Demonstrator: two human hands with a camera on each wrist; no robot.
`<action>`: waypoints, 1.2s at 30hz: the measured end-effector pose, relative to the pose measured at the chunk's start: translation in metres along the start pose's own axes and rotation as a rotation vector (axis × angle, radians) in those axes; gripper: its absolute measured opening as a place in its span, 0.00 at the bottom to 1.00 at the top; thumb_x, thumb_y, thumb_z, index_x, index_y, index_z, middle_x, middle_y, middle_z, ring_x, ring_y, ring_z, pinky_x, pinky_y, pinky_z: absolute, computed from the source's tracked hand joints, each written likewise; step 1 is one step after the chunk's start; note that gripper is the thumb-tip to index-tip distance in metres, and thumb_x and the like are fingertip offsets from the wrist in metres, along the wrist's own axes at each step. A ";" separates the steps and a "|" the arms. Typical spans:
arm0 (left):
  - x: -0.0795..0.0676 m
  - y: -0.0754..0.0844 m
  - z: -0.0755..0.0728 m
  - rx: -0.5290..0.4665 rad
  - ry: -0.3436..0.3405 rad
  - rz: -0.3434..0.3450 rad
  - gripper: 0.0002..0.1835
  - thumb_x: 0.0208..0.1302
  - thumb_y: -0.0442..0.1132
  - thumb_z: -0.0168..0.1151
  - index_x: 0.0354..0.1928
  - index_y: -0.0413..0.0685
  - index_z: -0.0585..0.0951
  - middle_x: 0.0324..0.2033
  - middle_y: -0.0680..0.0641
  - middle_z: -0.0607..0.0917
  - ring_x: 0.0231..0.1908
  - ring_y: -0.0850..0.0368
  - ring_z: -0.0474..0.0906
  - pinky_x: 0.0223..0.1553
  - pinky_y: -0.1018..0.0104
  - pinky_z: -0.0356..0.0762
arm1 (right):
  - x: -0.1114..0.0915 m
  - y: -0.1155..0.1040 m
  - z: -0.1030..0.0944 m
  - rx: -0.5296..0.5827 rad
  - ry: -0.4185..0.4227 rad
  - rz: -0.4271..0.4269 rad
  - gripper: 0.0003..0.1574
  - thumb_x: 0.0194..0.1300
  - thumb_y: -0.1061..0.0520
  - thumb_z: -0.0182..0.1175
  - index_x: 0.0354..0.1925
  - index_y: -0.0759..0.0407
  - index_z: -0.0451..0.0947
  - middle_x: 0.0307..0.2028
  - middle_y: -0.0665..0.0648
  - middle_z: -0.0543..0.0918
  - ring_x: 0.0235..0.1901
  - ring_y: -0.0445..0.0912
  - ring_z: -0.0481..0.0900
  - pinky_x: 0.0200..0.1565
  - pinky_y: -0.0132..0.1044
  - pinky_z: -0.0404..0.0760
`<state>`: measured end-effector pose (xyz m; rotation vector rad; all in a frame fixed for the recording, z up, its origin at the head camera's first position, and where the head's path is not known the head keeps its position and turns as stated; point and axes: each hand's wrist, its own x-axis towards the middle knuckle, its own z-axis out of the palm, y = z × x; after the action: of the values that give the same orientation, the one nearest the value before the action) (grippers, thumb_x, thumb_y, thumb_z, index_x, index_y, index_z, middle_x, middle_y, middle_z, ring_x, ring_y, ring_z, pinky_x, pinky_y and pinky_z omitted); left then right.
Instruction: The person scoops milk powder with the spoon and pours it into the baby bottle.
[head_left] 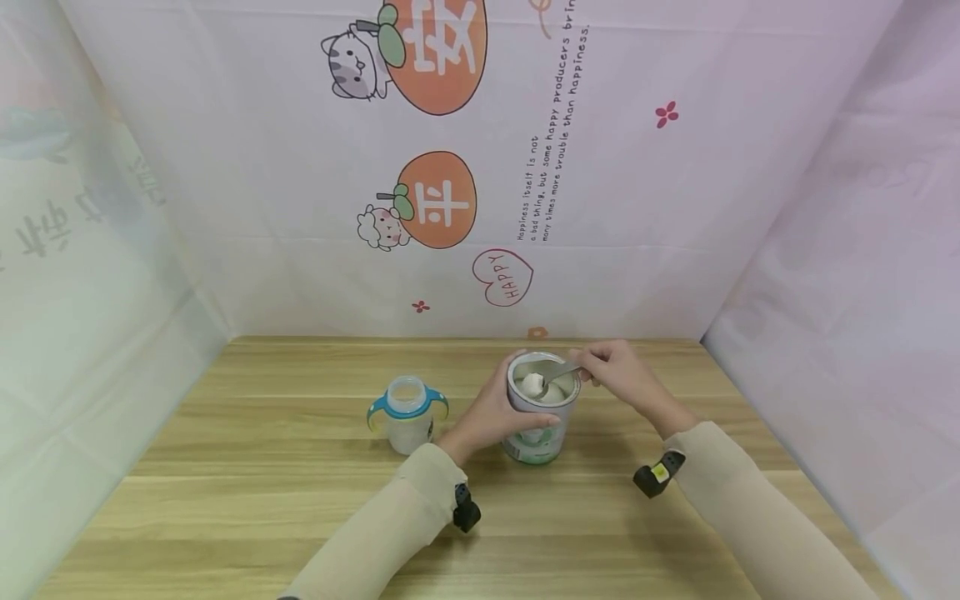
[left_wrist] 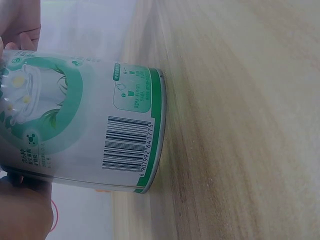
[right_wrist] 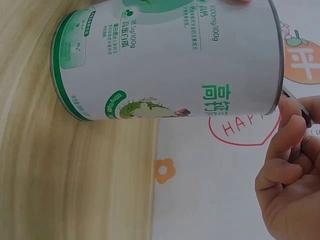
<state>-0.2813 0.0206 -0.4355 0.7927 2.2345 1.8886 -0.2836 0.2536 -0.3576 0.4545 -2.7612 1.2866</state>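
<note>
Atop the wooden table (head_left: 262,475), the left hand (head_left: 491,412) wraps round one can (head_left: 542,429), while the right hand (head_left: 615,371), wrist bent inward, pinches one spoon (head_left: 564,370) dipping into it. Only the head view reveals white contents (head_left: 532,384) and, left of the can, one two-handled cup (head_left: 408,429).

Can (right_wrist: 165,55): large green characters "高钙"; beside picture, "18.5g/100g 高蛋白质"; farther up label, "1000mg/100g" with "高钙"; remaining fine print too small to read. Barcode (left_wrist: 129,145) near can's base: "6 907992 641775". Backdrop cloth (head_left: 622,208): English lines "Happiness itself is not / a bad thing, but some happy producers brin…" (cut off by frame edge) "/ many times more trouble than happiness." Upper orange fruit print (head_left: 438,71): white "安". Lower orange fruit print (head_left: 441,200): white "平". Heart outline (head_left: 503,277): red "HAPPY". Left side cloth (head_left: 75,275): faint lettering, unclear.
</note>
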 end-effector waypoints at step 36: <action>0.000 0.001 0.001 0.020 0.014 0.015 0.57 0.49 0.49 0.82 0.75 0.72 0.54 0.61 0.63 0.72 0.60 0.63 0.72 0.61 0.54 0.69 | -0.011 0.011 0.003 0.015 0.135 -0.018 0.25 0.75 0.44 0.56 0.31 0.63 0.82 0.25 0.56 0.80 0.22 0.44 0.67 0.22 0.34 0.67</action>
<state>-0.2812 0.0214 -0.4349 0.8039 2.2660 1.8869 -0.2765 0.2604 -0.3695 0.3777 -2.6323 1.2843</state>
